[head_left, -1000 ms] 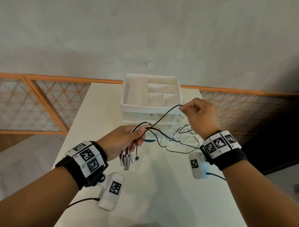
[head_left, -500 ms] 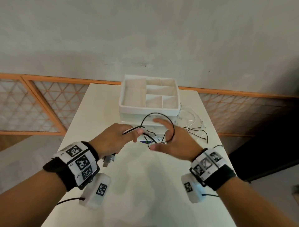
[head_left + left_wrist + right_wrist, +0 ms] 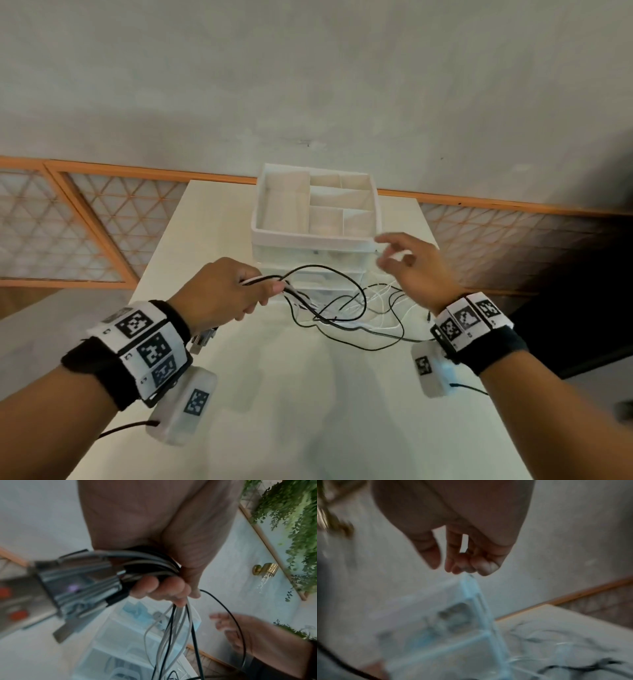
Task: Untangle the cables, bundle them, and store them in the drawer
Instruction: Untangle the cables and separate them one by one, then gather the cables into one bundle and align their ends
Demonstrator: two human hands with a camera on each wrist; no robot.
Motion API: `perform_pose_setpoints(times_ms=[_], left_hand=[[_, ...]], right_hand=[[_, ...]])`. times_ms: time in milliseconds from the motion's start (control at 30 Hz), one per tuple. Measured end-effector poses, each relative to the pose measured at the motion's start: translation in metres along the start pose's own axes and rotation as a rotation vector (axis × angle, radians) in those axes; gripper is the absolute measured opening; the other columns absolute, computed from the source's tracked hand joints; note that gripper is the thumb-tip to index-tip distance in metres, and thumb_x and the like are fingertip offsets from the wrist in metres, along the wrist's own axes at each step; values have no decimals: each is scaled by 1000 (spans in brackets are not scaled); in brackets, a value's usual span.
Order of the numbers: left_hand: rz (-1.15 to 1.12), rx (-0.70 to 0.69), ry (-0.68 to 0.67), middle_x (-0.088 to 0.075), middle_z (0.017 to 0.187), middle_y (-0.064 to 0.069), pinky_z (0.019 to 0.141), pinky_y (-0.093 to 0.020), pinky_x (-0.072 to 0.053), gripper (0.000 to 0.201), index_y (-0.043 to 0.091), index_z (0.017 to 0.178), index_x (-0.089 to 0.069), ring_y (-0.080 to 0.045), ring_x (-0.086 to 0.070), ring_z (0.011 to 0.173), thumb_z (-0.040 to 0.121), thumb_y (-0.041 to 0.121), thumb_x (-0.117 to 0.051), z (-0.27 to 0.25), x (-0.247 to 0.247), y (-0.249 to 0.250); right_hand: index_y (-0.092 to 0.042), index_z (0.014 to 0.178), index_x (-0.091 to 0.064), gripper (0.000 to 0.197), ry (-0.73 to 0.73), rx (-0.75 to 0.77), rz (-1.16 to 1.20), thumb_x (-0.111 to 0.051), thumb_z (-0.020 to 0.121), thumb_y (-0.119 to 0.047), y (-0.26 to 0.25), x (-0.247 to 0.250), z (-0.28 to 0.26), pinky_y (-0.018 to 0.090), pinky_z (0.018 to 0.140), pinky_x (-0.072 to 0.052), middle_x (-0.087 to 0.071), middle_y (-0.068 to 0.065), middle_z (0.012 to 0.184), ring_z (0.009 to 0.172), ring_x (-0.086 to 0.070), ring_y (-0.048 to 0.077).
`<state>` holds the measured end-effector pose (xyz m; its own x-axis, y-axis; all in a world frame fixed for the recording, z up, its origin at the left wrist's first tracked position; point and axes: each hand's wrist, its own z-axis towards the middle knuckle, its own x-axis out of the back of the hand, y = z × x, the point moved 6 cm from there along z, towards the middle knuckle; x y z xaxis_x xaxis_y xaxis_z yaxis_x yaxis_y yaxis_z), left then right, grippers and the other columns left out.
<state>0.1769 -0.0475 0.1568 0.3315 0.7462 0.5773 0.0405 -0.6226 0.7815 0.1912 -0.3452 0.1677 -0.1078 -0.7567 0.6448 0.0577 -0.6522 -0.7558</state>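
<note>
Left hand (image 3: pixel 222 291) grips gathered cable ends (image 3: pixel 147 566), right hand (image 3: pixel 411 270) loose and empty; tangle (image 3: pixel 346 308) beyond the fingers unbundled, nothing stored.

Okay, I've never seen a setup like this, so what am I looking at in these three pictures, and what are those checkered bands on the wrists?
There is no machine here: a person works with two bare hands, wearing patterned marker bands and small white cameras on both wrists. The wide picture comes from a camera on the head, looking down. The other two look along each hand from the wrist.

On the white table stands a white plastic drawer unit with an open divided tray on top. In front of it lies a tangle of thin black and white cables.

The left hand grips a gathered bunch of those cables; the left wrist picture shows the fingers curled round them, with connector plugs sticking out. The right hand hovers beside the unit with loosely bent fingers, seemingly holding nothing, though its picture is blurred.
</note>
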Motion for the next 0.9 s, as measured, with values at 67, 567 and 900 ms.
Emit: perform_pose_setpoints(times_ms=[67, 567, 900], left_hand=[[39, -15, 25, -50, 47, 7, 46, -20, -33, 42, 16, 66, -71, -7, -42, 41, 84, 54, -66, 4, -2, 6], [63, -44, 105, -35, 37, 9, 43, -20, -25, 44, 18, 66, -69, -8, -32, 33, 90, 53, -59, 4, 10, 11], [-3, -144, 20, -49, 51, 12, 47, -18, -35, 50, 22, 60, -67, -2, -43, 39, 96, 51, -48, 4, -5, 37]], right_hand=[[-34, 127, -59, 47, -203, 39, 146, -77, 84, -28, -36, -34, -12, 29, 62, -52, -65, -12, 111, 61, -55, 14], [-18, 119, -66, 30, 37, -163, -420, -67, 90, -25, 37, 15, 19, 28, 91, -46, -67, 2, 117, 108, -62, 19], [-29, 118, -62, 43, -167, 300, 30, -77, 79, -41, -68, -102, -46, 23, 77, -48, -60, -12, 86, 81, -56, 6]])
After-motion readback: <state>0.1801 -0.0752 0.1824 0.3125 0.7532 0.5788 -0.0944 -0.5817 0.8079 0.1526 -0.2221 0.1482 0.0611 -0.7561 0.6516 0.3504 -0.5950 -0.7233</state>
